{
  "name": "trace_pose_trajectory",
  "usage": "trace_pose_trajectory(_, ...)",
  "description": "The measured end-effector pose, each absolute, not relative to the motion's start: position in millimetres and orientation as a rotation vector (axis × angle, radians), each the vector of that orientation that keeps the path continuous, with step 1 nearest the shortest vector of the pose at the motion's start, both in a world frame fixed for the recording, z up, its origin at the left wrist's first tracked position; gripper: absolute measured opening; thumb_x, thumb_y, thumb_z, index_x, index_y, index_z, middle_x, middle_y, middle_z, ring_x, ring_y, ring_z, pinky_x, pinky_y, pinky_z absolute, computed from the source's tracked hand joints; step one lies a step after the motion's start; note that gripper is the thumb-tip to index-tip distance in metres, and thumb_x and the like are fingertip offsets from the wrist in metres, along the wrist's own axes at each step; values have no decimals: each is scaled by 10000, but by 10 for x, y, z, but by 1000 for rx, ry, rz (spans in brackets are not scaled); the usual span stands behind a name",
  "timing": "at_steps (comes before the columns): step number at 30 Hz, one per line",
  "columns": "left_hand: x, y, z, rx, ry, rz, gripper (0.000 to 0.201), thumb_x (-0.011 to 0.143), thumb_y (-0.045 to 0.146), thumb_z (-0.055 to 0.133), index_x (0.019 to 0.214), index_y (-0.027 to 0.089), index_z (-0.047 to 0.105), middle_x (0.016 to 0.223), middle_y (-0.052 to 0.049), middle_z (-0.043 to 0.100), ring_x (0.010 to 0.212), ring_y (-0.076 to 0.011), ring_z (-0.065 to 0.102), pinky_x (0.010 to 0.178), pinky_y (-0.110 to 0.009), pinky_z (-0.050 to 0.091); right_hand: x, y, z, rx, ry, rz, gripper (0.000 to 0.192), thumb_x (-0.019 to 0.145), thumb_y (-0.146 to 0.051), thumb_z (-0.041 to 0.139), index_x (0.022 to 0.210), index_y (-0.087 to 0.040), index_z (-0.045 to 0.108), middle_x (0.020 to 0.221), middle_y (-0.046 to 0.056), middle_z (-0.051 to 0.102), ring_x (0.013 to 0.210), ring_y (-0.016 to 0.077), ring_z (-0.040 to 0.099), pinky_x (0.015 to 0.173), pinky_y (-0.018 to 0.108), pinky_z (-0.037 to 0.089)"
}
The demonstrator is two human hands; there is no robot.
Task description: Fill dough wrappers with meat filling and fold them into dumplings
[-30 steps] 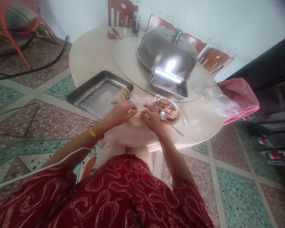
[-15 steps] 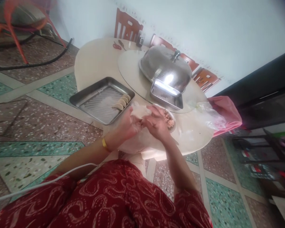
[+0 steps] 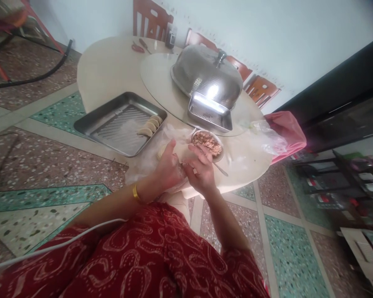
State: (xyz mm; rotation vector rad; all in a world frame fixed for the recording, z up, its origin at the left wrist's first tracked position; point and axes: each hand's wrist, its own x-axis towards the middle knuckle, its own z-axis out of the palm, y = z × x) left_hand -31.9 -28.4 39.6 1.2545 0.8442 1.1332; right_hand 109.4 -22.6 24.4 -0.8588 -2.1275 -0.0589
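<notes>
My left hand (image 3: 169, 167) and my right hand (image 3: 200, 171) are raised together over the near edge of a round table (image 3: 112, 70). Between them they hold a thin round dumpling wrapper (image 3: 182, 150). Just past my right hand stands a small bowl of minced filling (image 3: 207, 142) with a spoon (image 3: 219, 167) in it. Left of my hands lies a steel tray (image 3: 119, 123) with three folded dumplings (image 3: 149, 126) in its near right corner. More wrappers (image 3: 161, 151) lie in thin plastic under my left hand.
A steel dome cover (image 3: 207, 76) and a small steel tray (image 3: 209, 112) sit on a round turntable (image 3: 158, 78). Clear and pink plastic bags (image 3: 281, 132) lie at the table's right edge. Scissors (image 3: 137, 47) lie far back. Wooden chairs (image 3: 151, 20) line the wall. Dark furniture stands right.
My hands lifted a wrapper off the stack and now hold it lower, nearer my body. The filling bowl, covered by my right hand half a second ago, shows again. The camera view swung.
</notes>
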Motion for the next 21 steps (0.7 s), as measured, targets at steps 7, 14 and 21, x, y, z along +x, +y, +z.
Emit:
trace_pose_trajectory(7,-260,-357,408,133,441,1094,553,1035,511,245,1034,133,649,841,-98,711,871,-206,698,809,-303,567,1164,-392,202,-809,-2121,32,144,902,-214,583,915,-268,715,1323,45,656,1369,277,497,1140,570,437)
trace_pose_trajectory(14,-230,-484,387,-50,336,808,654,1024,588,258,1235,83,616,936,-143,746,998,-271,703,893,-376,559,1546,-400,316,-1269,-1997,308,228,933,-337,579,1108,-313,724,1322,43,650,1348,285,518,1099,596,466)
trace_pose_trajectory(21,-133,-515,174,-42,468,817,476,1026,497,389,1100,115,664,863,-95,741,915,-226,723,907,-346,561,1602,-423,163,-1448,-1959,641,205,883,-399,637,938,-246,762,1341,114,644,1345,334,512,1007,591,525)
